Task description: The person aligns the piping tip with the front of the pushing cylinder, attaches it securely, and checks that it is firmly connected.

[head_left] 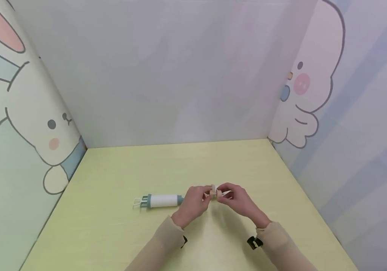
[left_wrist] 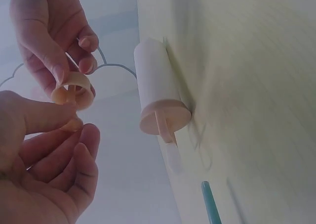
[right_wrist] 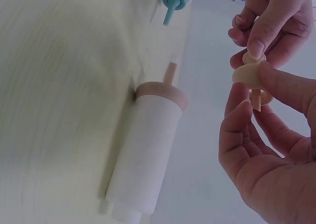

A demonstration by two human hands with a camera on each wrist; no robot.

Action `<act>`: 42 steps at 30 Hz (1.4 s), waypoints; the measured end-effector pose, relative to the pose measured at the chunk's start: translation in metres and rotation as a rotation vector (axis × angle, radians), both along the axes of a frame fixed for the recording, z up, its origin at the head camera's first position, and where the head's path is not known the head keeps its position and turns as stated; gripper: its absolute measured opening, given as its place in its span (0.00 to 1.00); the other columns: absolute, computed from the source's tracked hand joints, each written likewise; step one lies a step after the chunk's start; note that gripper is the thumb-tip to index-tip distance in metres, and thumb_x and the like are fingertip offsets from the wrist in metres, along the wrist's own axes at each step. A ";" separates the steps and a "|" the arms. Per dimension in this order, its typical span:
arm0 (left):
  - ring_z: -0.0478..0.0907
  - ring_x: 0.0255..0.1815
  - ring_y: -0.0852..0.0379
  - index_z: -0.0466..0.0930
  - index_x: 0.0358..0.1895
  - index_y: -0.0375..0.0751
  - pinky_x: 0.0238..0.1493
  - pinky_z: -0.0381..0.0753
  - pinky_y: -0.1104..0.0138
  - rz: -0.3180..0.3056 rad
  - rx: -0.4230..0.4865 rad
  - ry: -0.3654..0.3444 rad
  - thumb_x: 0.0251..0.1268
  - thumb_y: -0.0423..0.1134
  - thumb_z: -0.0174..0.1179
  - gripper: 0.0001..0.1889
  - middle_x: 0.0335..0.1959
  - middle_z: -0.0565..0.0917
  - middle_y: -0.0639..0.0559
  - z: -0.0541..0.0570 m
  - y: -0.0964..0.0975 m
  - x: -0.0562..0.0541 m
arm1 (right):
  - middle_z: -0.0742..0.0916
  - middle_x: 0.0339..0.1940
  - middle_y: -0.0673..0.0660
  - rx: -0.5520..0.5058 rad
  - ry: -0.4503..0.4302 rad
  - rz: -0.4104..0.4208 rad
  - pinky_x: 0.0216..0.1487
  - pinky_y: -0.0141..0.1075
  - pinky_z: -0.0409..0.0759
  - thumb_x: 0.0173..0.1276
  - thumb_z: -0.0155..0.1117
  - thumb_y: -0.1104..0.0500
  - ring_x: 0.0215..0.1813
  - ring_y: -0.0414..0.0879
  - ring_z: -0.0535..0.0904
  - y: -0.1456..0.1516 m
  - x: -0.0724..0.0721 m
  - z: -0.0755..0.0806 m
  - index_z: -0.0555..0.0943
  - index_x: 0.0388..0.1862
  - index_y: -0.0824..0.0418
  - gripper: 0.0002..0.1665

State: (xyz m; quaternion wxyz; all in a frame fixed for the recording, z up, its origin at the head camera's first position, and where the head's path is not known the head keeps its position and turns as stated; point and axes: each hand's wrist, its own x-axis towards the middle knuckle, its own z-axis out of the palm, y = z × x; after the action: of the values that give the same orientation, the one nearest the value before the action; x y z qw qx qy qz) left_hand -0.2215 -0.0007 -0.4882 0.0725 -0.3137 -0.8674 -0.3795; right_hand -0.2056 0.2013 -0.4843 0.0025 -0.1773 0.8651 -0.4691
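Observation:
Held up together over the table, my left hand [head_left: 195, 203] and right hand [head_left: 240, 199] work on small peach plastic parts. In the left wrist view my right thumb and fingers pinch a peach ring-shaped cap [left_wrist: 85, 99], its hollow side showing. My left thumb and fingertips grip a small peach knob [left_wrist: 74, 124] right at the cap. A narrow peach stem [right_wrist: 256, 101] sticks out on the cap's other side. Lying near the hands is a white cylinder [right_wrist: 143, 150] with a peach end disc [left_wrist: 165, 117] and a short peach nozzle; the hands largely hide it in the head view.
Left of my left hand lies a syringe-like tube [head_left: 164, 200] with a white barrel, teal ends and a white ring handle. Its teal tip [right_wrist: 171, 14] shows in the right wrist view. The pale yellow table [head_left: 118, 165] is walled in by cartoon-printed panels [head_left: 302, 124].

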 end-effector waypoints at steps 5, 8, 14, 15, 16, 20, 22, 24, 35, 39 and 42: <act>0.74 0.28 0.67 0.84 0.45 0.46 0.28 0.73 0.75 -0.014 0.014 0.035 0.62 0.34 0.63 0.09 0.34 0.83 0.60 -0.002 0.001 0.000 | 0.83 0.43 0.50 0.012 -0.013 -0.012 0.38 0.36 0.79 0.62 0.69 0.58 0.37 0.42 0.81 -0.006 -0.001 0.002 0.81 0.48 0.56 0.15; 0.74 0.29 0.67 0.83 0.48 0.44 0.29 0.73 0.75 -0.005 0.017 0.034 0.63 0.36 0.63 0.11 0.35 0.83 0.58 -0.002 0.001 0.001 | 0.83 0.43 0.49 0.023 -0.009 -0.012 0.39 0.36 0.79 0.62 0.70 0.58 0.38 0.42 0.81 -0.009 -0.002 0.003 0.81 0.48 0.56 0.15; 0.78 0.29 0.65 0.78 0.42 0.43 0.30 0.75 0.74 0.023 0.075 0.011 0.61 0.32 0.64 0.08 0.37 0.84 0.53 -0.003 0.001 0.003 | 0.84 0.44 0.51 0.016 -0.021 -0.009 0.39 0.36 0.79 0.62 0.69 0.57 0.38 0.43 0.81 -0.012 -0.005 0.003 0.81 0.48 0.57 0.16; 0.78 0.29 0.65 0.77 0.40 0.43 0.30 0.75 0.73 0.023 0.083 0.015 0.61 0.32 0.64 0.07 0.37 0.84 0.53 -0.003 0.000 0.003 | 0.84 0.44 0.51 0.014 -0.025 -0.008 0.39 0.36 0.79 0.62 0.69 0.56 0.37 0.42 0.81 -0.012 -0.005 0.002 0.81 0.48 0.57 0.15; 0.78 0.29 0.64 0.76 0.39 0.43 0.30 0.76 0.73 0.023 0.089 0.020 0.61 0.31 0.64 0.07 0.37 0.84 0.52 -0.003 0.000 0.003 | 0.84 0.44 0.50 0.015 -0.030 -0.011 0.39 0.36 0.79 0.62 0.69 0.56 0.37 0.42 0.81 -0.013 -0.005 0.002 0.81 0.48 0.56 0.15; 0.78 0.29 0.64 0.77 0.39 0.44 0.31 0.76 0.72 0.017 0.089 0.017 0.60 0.32 0.65 0.07 0.35 0.83 0.54 -0.004 -0.001 0.004 | 0.84 0.44 0.49 0.006 -0.051 -0.002 0.38 0.36 0.79 0.63 0.69 0.57 0.38 0.42 0.81 -0.014 -0.005 0.003 0.81 0.48 0.55 0.14; 0.78 0.30 0.65 0.77 0.40 0.44 0.31 0.76 0.73 0.012 0.086 0.002 0.60 0.33 0.65 0.07 0.34 0.83 0.55 -0.004 -0.002 0.004 | 0.84 0.44 0.49 0.003 -0.059 0.002 0.38 0.36 0.79 0.63 0.69 0.57 0.38 0.43 0.81 -0.014 -0.005 0.004 0.81 0.48 0.55 0.14; 0.78 0.31 0.65 0.78 0.39 0.45 0.31 0.76 0.73 0.012 0.076 -0.018 0.61 0.34 0.64 0.06 0.33 0.83 0.56 -0.004 -0.002 0.003 | 0.84 0.44 0.49 -0.004 -0.063 0.009 0.38 0.36 0.79 0.63 0.68 0.58 0.38 0.43 0.82 -0.014 -0.004 0.004 0.81 0.48 0.55 0.14; 0.76 0.31 0.66 0.80 0.38 0.46 0.32 0.75 0.74 0.004 0.048 -0.032 0.61 0.33 0.65 0.05 0.33 0.82 0.59 -0.005 -0.001 0.004 | 0.84 0.45 0.53 -0.060 -0.075 0.037 0.40 0.36 0.80 0.63 0.68 0.58 0.40 0.45 0.82 -0.013 -0.005 0.001 0.81 0.49 0.58 0.15; 0.76 0.31 0.65 0.80 0.38 0.46 0.34 0.76 0.73 0.002 0.051 -0.017 0.59 0.29 0.64 0.08 0.34 0.83 0.58 -0.005 -0.001 0.005 | 0.84 0.46 0.53 -0.070 -0.088 0.037 0.40 0.35 0.80 0.63 0.68 0.59 0.40 0.45 0.83 -0.013 -0.005 0.003 0.81 0.49 0.57 0.15; 0.76 0.31 0.65 0.80 0.37 0.46 0.33 0.75 0.73 0.002 0.058 -0.012 0.59 0.28 0.64 0.09 0.33 0.83 0.57 -0.004 -0.001 0.006 | 0.84 0.46 0.53 -0.084 -0.100 0.038 0.40 0.35 0.80 0.63 0.68 0.59 0.40 0.45 0.83 -0.014 -0.004 0.003 0.81 0.48 0.58 0.14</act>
State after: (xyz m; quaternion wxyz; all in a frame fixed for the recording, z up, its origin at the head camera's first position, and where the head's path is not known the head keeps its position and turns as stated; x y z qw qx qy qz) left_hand -0.2156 -0.0019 -0.4919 0.0768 -0.3086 -0.8567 -0.4061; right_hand -0.2098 0.1873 -0.4810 0.0470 -0.1700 0.8400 -0.5130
